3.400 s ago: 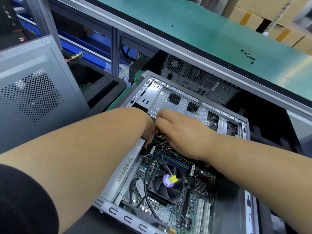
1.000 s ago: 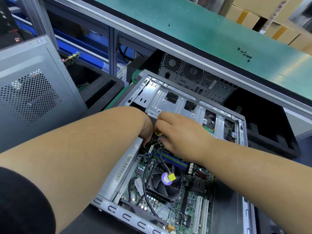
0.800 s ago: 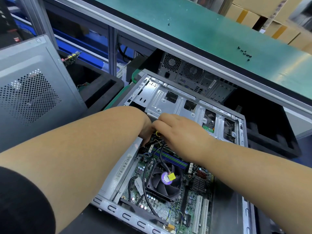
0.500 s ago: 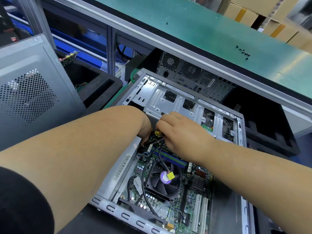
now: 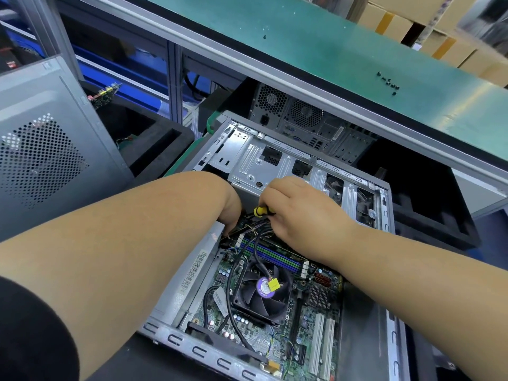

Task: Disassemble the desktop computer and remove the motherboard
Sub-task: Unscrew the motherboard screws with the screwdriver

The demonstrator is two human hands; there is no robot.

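The open desktop case (image 5: pixel 247 158) lies on its side in front of me. Inside it sits the green motherboard (image 5: pixel 310 323), with a black CPU fan (image 5: pixel 261 294) and memory sticks (image 5: pixel 275 255). Both my hands are at the board's far edge, under the metal drive cage. My right hand (image 5: pixel 299 215) grips the yellow-and-black handle of a screwdriver (image 5: pixel 259 211); its tip is hidden. My left hand (image 5: pixel 232 209) reaches down among the black cables (image 5: pixel 257 235) beside it, and its fingers are hidden by the wrist.
A detached grey side panel (image 5: pixel 41 160) leans at the left beside a black foam tray (image 5: pixel 156 138). Another computer (image 5: pixel 302 116) stands behind the case under a green bench top (image 5: pixel 316 50) that carries several small screws (image 5: pixel 389 83). Cardboard boxes (image 5: pixel 406 23) are stacked beyond.
Both hands stay at the same spot by the drive cage with small finger movements. The yellow handle shows more plainly between them now. The view has shifted slightly.
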